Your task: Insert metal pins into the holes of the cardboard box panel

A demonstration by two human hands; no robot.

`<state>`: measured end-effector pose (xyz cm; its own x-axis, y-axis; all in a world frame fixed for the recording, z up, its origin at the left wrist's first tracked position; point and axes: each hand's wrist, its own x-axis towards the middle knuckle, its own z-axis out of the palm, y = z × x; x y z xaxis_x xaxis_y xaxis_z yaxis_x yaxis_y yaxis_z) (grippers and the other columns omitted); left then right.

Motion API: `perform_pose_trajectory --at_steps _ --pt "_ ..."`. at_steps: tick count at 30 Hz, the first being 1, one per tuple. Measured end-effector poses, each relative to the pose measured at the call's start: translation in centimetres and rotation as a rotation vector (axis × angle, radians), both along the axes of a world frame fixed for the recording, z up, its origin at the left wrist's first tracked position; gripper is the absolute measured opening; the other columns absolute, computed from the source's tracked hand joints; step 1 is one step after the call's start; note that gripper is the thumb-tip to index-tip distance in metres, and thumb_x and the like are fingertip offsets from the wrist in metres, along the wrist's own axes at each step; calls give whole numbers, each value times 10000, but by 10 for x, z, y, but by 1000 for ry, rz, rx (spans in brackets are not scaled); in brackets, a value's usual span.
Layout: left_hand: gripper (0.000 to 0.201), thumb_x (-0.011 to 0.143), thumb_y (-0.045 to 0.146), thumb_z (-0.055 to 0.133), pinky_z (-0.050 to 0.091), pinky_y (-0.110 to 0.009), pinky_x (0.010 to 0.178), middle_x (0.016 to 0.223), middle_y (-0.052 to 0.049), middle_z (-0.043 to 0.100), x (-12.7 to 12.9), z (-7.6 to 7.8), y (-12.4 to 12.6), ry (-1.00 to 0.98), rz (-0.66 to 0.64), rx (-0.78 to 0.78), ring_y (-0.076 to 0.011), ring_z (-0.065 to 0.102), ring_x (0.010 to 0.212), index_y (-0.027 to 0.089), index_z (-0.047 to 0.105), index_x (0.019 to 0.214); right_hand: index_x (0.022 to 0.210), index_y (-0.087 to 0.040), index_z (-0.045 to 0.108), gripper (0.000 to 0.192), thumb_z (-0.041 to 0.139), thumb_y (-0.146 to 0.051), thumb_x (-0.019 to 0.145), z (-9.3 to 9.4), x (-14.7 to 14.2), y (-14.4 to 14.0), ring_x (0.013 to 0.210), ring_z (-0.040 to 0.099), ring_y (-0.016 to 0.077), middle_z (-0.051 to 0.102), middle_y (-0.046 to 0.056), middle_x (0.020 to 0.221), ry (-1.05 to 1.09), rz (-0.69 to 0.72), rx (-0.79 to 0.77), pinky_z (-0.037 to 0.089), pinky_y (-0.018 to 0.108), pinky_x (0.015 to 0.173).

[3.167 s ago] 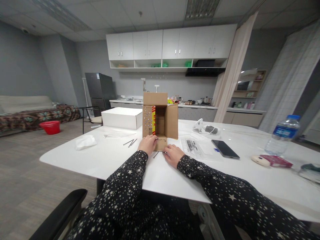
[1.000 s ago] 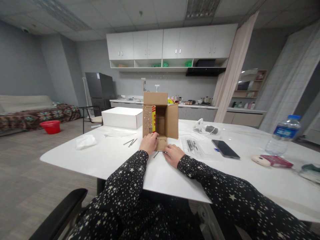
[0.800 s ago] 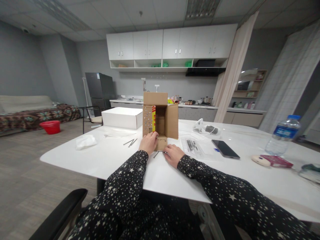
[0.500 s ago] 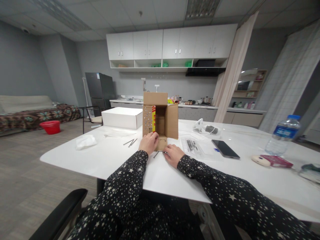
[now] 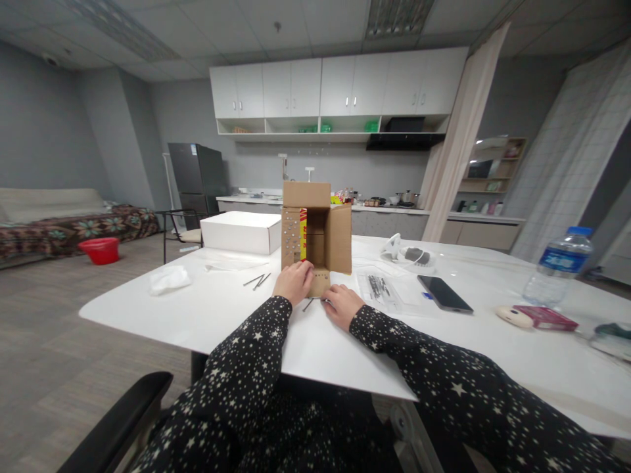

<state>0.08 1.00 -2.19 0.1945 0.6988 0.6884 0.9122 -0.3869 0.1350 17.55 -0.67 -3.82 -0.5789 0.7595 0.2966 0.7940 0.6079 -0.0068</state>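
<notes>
cardboard box [image 5: 315, 233] stands open-side toward the wearer, mid tabletop [image 5: 231, 315]. left hand [image 5: 294, 282] is pressed on its lower flap, grip loosely together; right hand [image 5: 342, 305] lies flat beside a nail [image 5: 309, 304] — grip apart. box best kept braced — nail pinched low.

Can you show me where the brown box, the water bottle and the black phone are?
brown box [image 5: 339, 246]: head view, on its open right flap.
water bottle [image 5: 556, 266]: head view, on its clear body below the blue label.
black phone [image 5: 444, 293]: head view, on the middle of its dark screen.
</notes>
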Motion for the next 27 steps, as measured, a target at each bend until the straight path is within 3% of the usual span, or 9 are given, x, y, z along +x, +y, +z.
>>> perform_pose_trajectory --at_steps 14,27 --pt "219 929 243 367 455 -314 846 982 -52 666 -1 -1 0 -76 -20 -47 -188 623 923 206 578 975 1031 -199 646 260 427 -257 903 0 1 0 959 516 214 604 80 1030 14 7 2 387 315 792" --pt "128 879 224 443 447 -299 718 900 -29 683 -1 1 -2 -162 10 -117 -183 644 779 219 506 990 1036 -201 647 257 437 -249 896 -1 0 1 948 520 210 606 78 1021 10 8 10 387 308 797"
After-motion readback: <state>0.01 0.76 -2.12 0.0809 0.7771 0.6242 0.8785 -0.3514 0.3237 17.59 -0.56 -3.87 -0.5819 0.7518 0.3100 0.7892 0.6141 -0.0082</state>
